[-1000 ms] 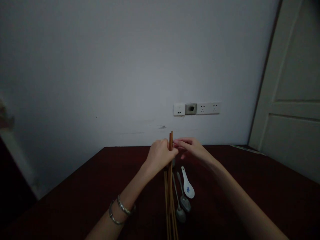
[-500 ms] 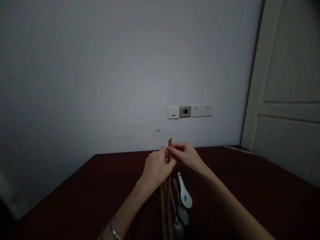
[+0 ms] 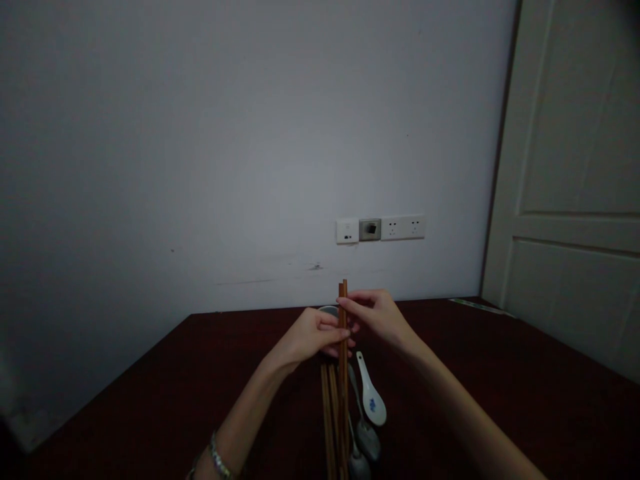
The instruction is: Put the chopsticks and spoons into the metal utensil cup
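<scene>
Two brown chopsticks (image 3: 343, 373) stand raised in front of me, side by side with their top ends nearly even. My left hand (image 3: 313, 337) pinches them partway down, thumb across the front. Near the top, my right hand (image 3: 376, 313) grips the same pair between thumb and fingertips. Below them more chopsticks (image 3: 329, 413) lie on the table. To their right are two metal spoons (image 3: 367, 440) and a white china spoon (image 3: 373, 400) with a blue mark. Behind my left hand shows the rim of a bowl (image 3: 329, 310), mostly hidden.
The dark red table (image 3: 200, 387) reaches back to a pale wall (image 3: 250, 167). Sockets and a switch panel (image 3: 380, 229) are set in that wall. A flat, light strip (image 3: 483, 307) lies at the table's back right, near a panelled door (image 3: 575, 200).
My left hand has turned and its fingers have opened out around the chopsticks, which now show more of their length. The bowl rim has come into sight behind it.
</scene>
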The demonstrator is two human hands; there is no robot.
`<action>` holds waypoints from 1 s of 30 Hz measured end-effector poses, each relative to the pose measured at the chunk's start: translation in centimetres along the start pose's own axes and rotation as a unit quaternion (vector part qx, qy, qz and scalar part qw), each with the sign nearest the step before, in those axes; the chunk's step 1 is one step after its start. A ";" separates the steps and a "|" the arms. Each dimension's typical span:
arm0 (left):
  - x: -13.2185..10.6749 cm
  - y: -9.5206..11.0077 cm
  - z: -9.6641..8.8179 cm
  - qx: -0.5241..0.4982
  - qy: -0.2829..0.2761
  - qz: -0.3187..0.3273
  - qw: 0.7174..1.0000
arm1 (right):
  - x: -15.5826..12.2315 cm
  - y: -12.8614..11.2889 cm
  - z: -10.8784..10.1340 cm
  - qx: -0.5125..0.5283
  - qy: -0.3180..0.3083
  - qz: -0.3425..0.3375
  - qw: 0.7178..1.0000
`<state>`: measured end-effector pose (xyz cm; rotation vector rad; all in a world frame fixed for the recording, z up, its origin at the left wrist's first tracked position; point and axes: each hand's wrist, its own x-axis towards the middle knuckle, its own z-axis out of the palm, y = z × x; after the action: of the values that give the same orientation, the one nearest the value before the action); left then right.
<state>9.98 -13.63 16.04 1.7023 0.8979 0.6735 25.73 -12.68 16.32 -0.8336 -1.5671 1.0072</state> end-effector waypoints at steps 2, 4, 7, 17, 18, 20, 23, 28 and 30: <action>0.0 0.1 0.0 -0.002 0.007 0.001 1.000 | 0.1 0.1 0.0 -0.001 0.003 -0.002 1.000; -0.1 0.1 0.0 -0.004 0.012 0.004 1.000 | 0.1 0.2 -0.1 -0.003 0.007 -0.002 1.000; 0.0 0.1 0.0 -0.006 0.016 0.009 1.000 | 0.1 0.2 -0.1 -0.004 0.007 0.004 1.000; -0.2 -0.2 -0.1 -0.003 0.005 0.019 1.000 | -0.1 0.0 0.0 0.004 -0.007 0.012 1.000; -0.2 -0.2 -0.1 -0.002 0.004 0.021 1.000 | -0.1 0.0 0.0 0.005 -0.008 0.012 1.000; -0.2 -0.2 -0.1 -0.002 -0.001 0.025 1.000 | -0.1 0.0 0.0 0.003 -0.012 0.011 1.000; -0.2 -0.2 0.0 -0.003 -0.002 0.028 1.000 | -0.2 0.0 0.0 -0.001 -0.020 0.006 1.000; -0.3 -0.1 0.0 0.000 0.003 0.021 1.000 | -0.2 0.2 0.0 0.000 -0.023 -0.001 1.000; -0.4 -0.1 0.0 0.002 0.004 0.020 1.000 | -0.2 0.2 0.0 0.010 -0.012 -0.008 1.000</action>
<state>9.76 -13.92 15.97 1.7271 0.8731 0.7065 25.77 -12.81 16.04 -0.7977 -1.5787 1.0229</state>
